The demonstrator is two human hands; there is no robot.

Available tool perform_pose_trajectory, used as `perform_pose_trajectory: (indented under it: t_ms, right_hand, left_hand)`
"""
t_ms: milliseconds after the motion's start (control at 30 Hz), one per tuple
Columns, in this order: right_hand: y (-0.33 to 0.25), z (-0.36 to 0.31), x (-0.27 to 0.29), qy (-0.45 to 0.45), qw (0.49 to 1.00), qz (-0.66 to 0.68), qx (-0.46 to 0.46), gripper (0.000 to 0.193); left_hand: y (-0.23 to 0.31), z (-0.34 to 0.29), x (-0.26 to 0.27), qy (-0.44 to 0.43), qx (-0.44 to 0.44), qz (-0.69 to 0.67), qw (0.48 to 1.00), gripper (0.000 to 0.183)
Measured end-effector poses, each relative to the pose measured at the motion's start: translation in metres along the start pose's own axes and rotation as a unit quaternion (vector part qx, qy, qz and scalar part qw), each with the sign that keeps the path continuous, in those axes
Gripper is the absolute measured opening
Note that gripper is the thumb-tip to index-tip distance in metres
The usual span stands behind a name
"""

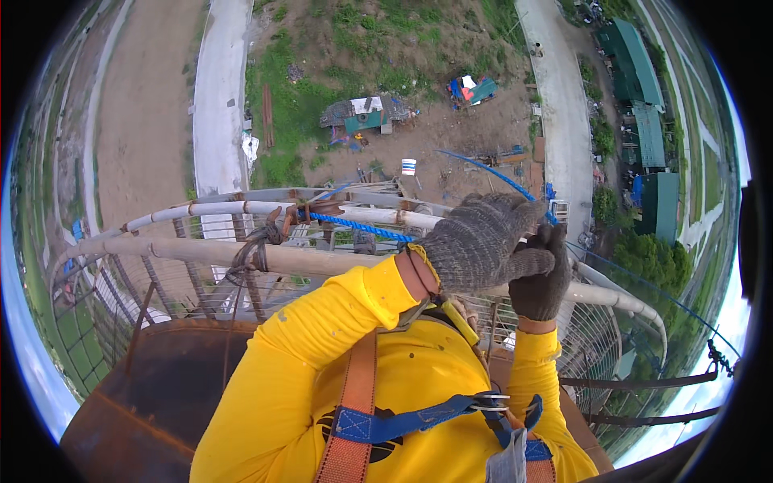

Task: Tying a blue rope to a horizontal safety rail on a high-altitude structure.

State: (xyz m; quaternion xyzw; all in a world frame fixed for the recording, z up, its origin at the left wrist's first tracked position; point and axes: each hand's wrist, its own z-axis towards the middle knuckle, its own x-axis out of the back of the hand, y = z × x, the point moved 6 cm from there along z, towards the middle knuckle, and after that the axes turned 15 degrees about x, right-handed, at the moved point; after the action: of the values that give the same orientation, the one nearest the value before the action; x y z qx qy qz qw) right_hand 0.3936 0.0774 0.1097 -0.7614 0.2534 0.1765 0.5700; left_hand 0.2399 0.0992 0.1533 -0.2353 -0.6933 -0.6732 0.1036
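Observation:
My left hand (485, 243), in a grey knit glove, reaches across in front of my chest above the railing. Its fingers are bent and its thumb points at my right hand; whatever lies between them is hidden. My right hand (541, 278), in a darker glove, is closed right beside it. A blue rope (499, 173) slants down to the right-hand fingertips, which close on it. Another stretch of blue rope (358, 228) runs from a tied spot on the rail and passes behind my left wrist.
A curved pipe railing (306, 259) with barred sides surrounds me, over a rusty metal surface (161, 386). Dark straps (256, 248) are knotted on the rail. My harness has orange webbing (354, 410) and a blue strap (419, 419). Far below lie a road (555, 97) and green-roofed sheds (632, 64).

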Motion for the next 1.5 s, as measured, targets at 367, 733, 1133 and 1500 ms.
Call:
perform_pose_trajectory:
  t_ms: [367,733,1133,1500]
  right_hand:
    - [-0.155,0.162,0.115,-0.098,0.989,-0.051,0.094,0.029]
    - [0.088,-0.012,-0.065,-0.216,0.95,-0.194,-0.111,0.042]
    - [-0.226,0.082,0.051,-0.099,0.935,-0.205,0.271,0.04]
    - [0.05,-0.008,-0.044,-0.5,0.655,-0.566,-0.031,0.052]
  left_hand:
    - [-0.181,-0.088,0.045,-0.054,0.042,0.187,0.98,0.044]
    - [0.106,0.018,-0.031,-0.219,0.017,-0.244,0.945,0.042]
    - [-0.151,-0.063,0.001,-0.267,0.225,0.188,0.918,0.059]
    - [-0.043,-0.049,0.029,-0.03,0.025,-0.009,0.999,0.035]
